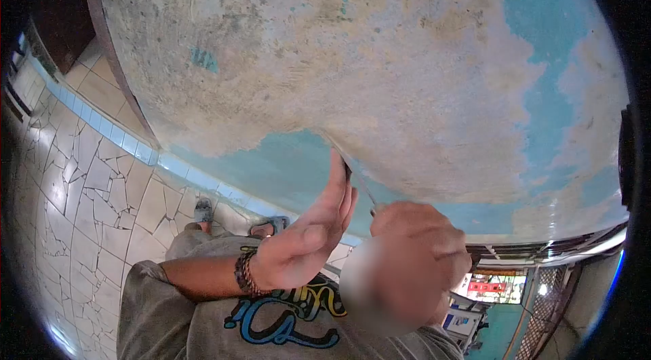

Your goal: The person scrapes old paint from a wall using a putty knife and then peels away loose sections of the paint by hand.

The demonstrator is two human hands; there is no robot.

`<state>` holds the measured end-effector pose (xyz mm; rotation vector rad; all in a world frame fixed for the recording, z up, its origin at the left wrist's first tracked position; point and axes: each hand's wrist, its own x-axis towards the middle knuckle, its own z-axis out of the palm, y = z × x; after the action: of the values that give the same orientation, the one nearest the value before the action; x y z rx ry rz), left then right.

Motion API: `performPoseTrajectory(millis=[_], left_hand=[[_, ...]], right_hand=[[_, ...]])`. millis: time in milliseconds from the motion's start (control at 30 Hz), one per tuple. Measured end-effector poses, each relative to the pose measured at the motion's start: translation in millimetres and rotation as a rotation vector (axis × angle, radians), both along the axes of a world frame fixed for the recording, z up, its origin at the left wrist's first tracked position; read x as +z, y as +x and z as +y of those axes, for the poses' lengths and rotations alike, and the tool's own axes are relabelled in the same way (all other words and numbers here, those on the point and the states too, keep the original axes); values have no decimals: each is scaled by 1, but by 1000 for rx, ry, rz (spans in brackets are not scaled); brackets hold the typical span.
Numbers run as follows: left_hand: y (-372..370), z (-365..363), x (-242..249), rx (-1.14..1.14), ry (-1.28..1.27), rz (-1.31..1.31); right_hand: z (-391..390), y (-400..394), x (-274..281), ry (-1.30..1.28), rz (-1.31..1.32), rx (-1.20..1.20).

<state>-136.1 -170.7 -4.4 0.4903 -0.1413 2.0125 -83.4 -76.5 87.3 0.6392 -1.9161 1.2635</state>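
A wall [319, 54] with worn, bare plaster and patches of turquoise paint fills the upper view. My left hand [315, 228], with a beaded bracelet at its wrist, has its fingers stretched up close to the wall, near the edge of a turquoise patch [285, 156]. Just right of it, my right hand [420, 251] is closed round a thin metal tool [364, 187], whose far end reaches the wall beside my left fingertips. The tool's handle is hidden in my right fist, and part of that hand is blurred.
Below the wall runs a light-blue tiled ledge [135, 146]. The floor [81, 204] is of broken-pattern tiles, with my feet in sandals [203, 209] on it. A dark doorway stands at upper left; shelves and a lattice [542, 306] show at lower right.
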Motion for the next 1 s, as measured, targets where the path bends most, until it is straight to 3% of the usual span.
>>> performPoseTrajectory(millis=[100,167,300,400,533,767,900,1000], left_hand=[[6,6,-16,-12,-163,41],[3,0,-14,-88,-229,-2],[-4,-1,9,-37,-223,13],[3,4,-13,-92,-263,5],[4,4,-2,6,-192,58],[3,-2,-11,25,-206,192],[0,0,-14,-65,-229,7],[-3,-5,-18,-61,-239,46]], right_hand=[[6,-1,-6,43,-175,-205],[0,12,-26,49,-113,-292],[1,-1,2,138,-125,35],[3,-7,-4,107,-131,24],[1,3,-2,158,-78,68],[-4,-5,-7,93,-152,-62],[2,-13,-24,115,-189,-179],[-5,-8,-20,165,-179,-177]])
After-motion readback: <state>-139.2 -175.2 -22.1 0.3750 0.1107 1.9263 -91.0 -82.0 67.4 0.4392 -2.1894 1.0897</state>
